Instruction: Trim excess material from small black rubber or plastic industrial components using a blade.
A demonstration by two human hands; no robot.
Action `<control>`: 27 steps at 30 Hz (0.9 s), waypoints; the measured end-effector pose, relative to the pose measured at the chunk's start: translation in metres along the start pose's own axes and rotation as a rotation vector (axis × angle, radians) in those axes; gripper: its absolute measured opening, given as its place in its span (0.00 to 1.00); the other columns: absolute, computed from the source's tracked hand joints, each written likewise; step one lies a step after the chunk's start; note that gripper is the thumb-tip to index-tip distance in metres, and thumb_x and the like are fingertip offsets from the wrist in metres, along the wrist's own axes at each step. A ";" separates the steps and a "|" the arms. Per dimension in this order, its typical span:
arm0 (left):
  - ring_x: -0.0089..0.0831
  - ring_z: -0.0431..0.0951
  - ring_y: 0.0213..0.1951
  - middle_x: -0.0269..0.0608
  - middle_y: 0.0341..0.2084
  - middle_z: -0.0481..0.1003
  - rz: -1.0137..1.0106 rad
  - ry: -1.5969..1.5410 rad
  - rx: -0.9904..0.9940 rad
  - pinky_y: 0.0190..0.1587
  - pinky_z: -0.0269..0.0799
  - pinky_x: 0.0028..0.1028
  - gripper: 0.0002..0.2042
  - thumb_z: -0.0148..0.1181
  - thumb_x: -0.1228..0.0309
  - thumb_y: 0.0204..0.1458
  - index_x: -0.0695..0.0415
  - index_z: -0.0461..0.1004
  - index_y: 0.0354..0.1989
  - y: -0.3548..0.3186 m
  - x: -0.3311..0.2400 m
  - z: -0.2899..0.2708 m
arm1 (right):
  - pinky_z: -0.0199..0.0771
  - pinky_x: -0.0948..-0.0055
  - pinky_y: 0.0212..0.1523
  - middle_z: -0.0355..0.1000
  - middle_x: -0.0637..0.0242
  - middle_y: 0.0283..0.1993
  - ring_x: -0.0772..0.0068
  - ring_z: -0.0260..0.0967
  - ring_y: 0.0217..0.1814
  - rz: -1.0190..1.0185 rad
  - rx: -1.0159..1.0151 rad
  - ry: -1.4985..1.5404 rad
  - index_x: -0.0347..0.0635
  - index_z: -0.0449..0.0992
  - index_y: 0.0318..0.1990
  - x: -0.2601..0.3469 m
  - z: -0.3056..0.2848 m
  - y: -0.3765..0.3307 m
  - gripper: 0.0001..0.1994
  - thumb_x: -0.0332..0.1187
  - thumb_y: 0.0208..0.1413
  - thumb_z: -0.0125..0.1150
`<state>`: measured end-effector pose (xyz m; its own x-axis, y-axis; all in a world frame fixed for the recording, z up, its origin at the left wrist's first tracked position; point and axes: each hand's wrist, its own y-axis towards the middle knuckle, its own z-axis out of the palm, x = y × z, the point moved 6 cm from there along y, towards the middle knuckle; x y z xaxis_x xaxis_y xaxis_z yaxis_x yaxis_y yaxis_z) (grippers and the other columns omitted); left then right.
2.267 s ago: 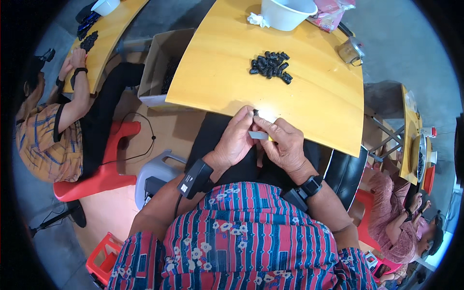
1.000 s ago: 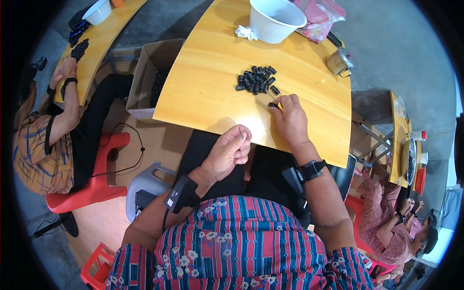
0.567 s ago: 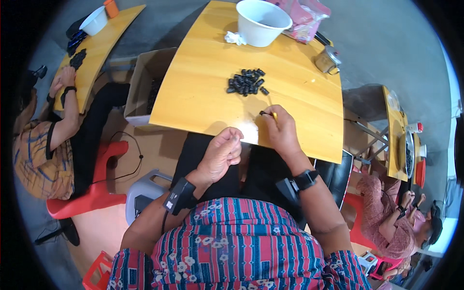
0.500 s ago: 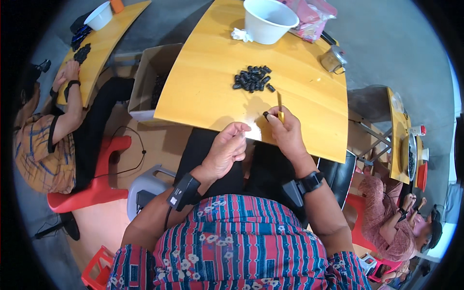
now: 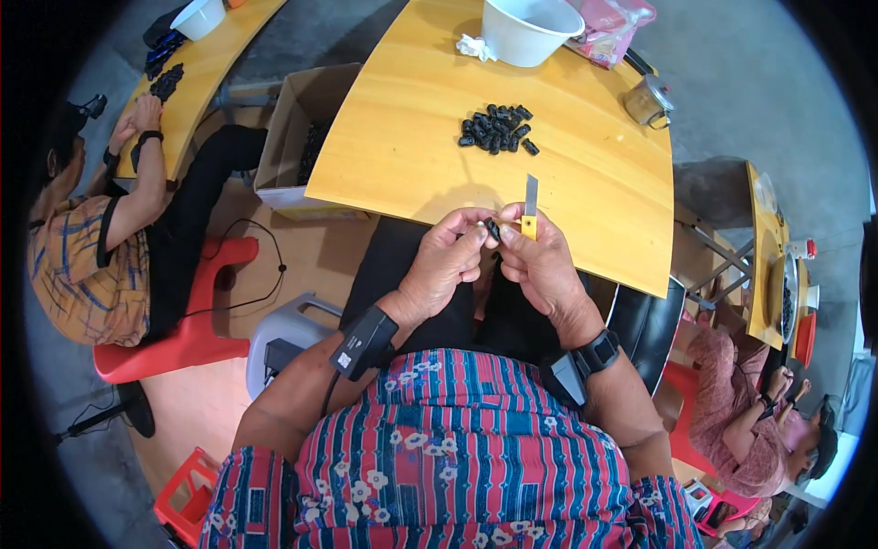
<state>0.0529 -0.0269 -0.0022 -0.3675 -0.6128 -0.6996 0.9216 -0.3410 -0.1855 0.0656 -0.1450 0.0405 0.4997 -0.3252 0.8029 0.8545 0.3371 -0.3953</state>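
Between my two hands, just off the table's near edge, is a small black cylindrical piece (image 5: pixel 494 231). My left hand (image 5: pixel 445 261) pinches it with thumb and fingertips. Thumb and fingers of my right hand (image 5: pixel 541 265) meet its other side. A utility knife (image 5: pixel 530 199) with a yellow handle is also gripped in my right hand, its bare blade pointing away from me. Beyond the hands, a pile of similar black pieces (image 5: pixel 495 126) lies on the yellow table (image 5: pixel 393 137).
Toward the far edge stand a white tub (image 5: pixel 526 35), a crumpled white tissue (image 5: pixel 475 47), a pink bag (image 5: pixel 615 27) and a metal cup (image 5: pixel 647 101). An open cardboard box (image 5: pixel 283 156) sits left of the table. Other people work at tables on both sides.
My left hand has come over to my right and now pinches the black piece. The knife's blade stays upright beside it. The view has shifted slightly.
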 end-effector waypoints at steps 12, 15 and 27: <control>0.09 0.61 0.23 0.24 0.31 0.70 0.016 -0.018 -0.022 0.24 0.55 0.12 0.06 0.54 0.69 0.59 0.53 0.71 0.43 -0.003 -0.003 0.003 | 0.47 0.84 0.18 0.65 0.70 0.30 0.86 0.49 0.19 0.054 0.009 0.098 0.45 0.66 0.45 -0.006 0.001 0.003 0.06 0.25 0.62 0.51; 0.09 0.62 0.24 0.25 0.31 0.70 0.022 -0.030 -0.023 0.24 0.56 0.12 0.06 0.54 0.69 0.59 0.53 0.71 0.43 -0.002 -0.001 0.001 | 0.47 0.84 0.17 0.65 0.70 0.30 0.87 0.48 0.19 0.058 0.007 0.101 0.44 0.66 0.45 -0.007 0.002 0.003 0.06 0.26 0.62 0.50; 0.12 0.66 0.30 0.30 0.29 0.69 -0.001 -0.078 -0.040 0.24 0.58 0.13 0.04 0.54 0.70 0.60 0.55 0.69 0.40 -0.001 0.001 0.000 | 0.48 0.87 0.17 0.69 0.70 0.30 0.89 0.49 0.17 0.070 -0.012 0.022 0.42 0.70 0.50 -0.007 0.003 -0.003 0.10 0.26 0.62 0.52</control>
<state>0.0517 -0.0274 -0.0024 -0.3753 -0.6668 -0.6438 0.9250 -0.3135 -0.2146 0.0591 -0.1414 0.0379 0.5607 -0.3203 0.7635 0.8192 0.3486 -0.4554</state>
